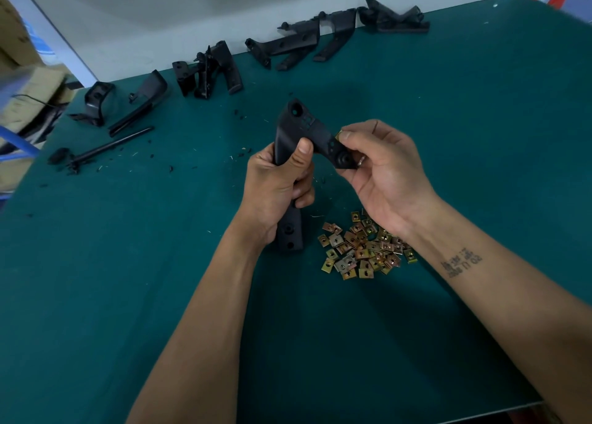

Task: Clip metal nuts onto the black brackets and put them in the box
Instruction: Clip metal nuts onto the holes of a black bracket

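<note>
Left hand (275,180) grips bent matte black plastic bracket (307,135) mid-table, above green mat (128,263). Right hand (381,170) pinches brassy square nut (339,134) at bracket's right arm. Nut pile (362,250) near right; more brackets (288,45) far.

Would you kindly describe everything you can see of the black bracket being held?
The black bracket is a matte, plastic-looking angled piece with a long stem and a shorter arm, both pierced by round holes. It is held above the green mat, stem pointing toward the person. The left hand grips the stem; the right hand pinches a brass-coloured nut against the arm's edge.
</note>
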Demonstrator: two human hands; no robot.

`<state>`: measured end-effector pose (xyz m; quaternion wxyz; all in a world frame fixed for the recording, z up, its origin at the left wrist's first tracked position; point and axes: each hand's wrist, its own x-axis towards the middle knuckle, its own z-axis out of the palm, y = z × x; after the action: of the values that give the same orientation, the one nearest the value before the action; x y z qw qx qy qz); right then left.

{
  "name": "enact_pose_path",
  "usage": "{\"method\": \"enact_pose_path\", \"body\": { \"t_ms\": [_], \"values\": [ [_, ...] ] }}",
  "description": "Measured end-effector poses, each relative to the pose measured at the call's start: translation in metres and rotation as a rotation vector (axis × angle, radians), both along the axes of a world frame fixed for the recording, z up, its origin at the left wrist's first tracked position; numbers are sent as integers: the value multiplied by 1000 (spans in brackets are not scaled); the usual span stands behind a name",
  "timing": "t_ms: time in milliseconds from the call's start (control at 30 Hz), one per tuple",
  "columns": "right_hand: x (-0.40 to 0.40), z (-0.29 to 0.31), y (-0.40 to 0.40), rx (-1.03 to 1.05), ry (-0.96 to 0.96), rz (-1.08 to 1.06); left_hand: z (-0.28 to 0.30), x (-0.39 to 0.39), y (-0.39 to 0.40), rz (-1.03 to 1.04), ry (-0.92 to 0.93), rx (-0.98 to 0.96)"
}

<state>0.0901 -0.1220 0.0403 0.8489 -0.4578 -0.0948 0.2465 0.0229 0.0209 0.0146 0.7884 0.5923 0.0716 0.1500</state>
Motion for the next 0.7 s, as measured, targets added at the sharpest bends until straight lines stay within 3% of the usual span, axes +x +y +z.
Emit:
{"method": "enact_pose_path", "body": {
  "t_ms": [300,700],
  "values": [
    [-1,1,-1,-8,24,4,0,0,1,-10,3,-9],
    [-2,-1,0,-133,-178,-84,1,0,-1,5,2,-22]
  ]
}}
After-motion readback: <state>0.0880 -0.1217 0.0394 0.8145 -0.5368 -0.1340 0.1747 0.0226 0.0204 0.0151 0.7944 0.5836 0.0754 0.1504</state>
